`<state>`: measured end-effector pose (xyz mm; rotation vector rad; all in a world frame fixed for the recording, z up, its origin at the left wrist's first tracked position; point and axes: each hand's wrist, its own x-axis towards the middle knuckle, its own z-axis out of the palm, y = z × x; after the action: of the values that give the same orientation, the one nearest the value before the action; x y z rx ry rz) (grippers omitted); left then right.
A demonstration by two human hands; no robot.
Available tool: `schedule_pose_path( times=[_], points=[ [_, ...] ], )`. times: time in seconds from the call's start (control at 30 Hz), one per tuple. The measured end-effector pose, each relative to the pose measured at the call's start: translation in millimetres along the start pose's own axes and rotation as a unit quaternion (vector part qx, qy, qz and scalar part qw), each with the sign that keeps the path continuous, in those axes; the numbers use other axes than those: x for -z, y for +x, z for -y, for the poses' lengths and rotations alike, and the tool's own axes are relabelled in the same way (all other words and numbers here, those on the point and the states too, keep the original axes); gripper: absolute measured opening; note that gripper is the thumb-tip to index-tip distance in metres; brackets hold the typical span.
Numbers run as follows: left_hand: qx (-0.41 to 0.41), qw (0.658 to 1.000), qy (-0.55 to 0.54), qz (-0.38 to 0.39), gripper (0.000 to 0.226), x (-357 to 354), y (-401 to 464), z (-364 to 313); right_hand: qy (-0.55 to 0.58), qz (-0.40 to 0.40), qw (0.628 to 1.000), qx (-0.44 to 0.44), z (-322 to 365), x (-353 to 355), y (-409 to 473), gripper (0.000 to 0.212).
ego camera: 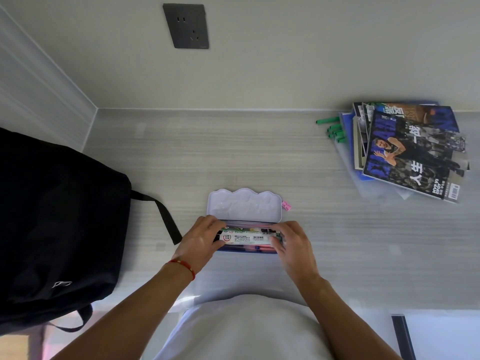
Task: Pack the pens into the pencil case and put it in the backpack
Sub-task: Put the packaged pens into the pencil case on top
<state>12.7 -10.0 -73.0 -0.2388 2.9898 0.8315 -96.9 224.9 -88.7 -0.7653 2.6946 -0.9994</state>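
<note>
Both hands over the open pencil case (245, 252) at the near middle of the surface (259, 157), pressing a labelled pack of pens (244, 237) down into its tray. Left hand (200, 240) gripping the pack's left end, right hand (292, 245) pinching the right end — likely a hold at both ends to keep the long pack level and square with the narrow tray. Lid (244, 205) thrown back flat, away from the body, so out of the way of the fingers. A small pink tag (286, 205) just beside the lid's right corner.

Black backpack (57, 229) to the left, close by, one strap (161, 214) trailing toward the case; whether its opening is unzipped — cannot tell. Far right, well apart, a stack of magazines (413, 152) with green pens (333, 129) poking out from under its left edge. Those looking pinned by the stack, so probably needing a lift or a pull. Power socket (185, 26) on the wall beyond.
</note>
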Motion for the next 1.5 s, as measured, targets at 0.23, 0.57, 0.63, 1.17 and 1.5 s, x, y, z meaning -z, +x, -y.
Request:
schedule_pose_path(
  times=[0.23, 0.57, 0.63, 1.17, 1.5],
  points=[
    [0.017, 1.000, -0.004, -0.001, 0.032, -3.4, 1.9, -1.0, 0.057, -0.018, 0.997, -0.043, -5.6, 2.9, 15.9, 0.017],
    [0.016, 1.000, 0.022, 0.004, 0.037, -3.8, 0.4, -2.7, -0.084, 0.028, 0.989, -0.122, -36.4, 8.8, 81.6, 0.026],
    [0.024, 1.000, 0.017, -0.003, 0.035, -3.5, 0.2, -2.9, -0.095, 0.021, 0.989, -0.109, -38.4, 7.8, 82.8, 0.015],
    [0.103, 0.990, -0.041, -0.085, 0.021, -5.8, -0.7, 3.7, -0.072, 0.076, 0.993, 0.062, -20.6, 10.8, -15.5, 0.016],
    [0.216, 0.967, -0.124, -0.059, 0.030, 3.2, 11.8, 7.8, 0.015, -0.020, 0.999, -0.021, -20.8, 24.1, 11.0, 0.013]
  ],
)
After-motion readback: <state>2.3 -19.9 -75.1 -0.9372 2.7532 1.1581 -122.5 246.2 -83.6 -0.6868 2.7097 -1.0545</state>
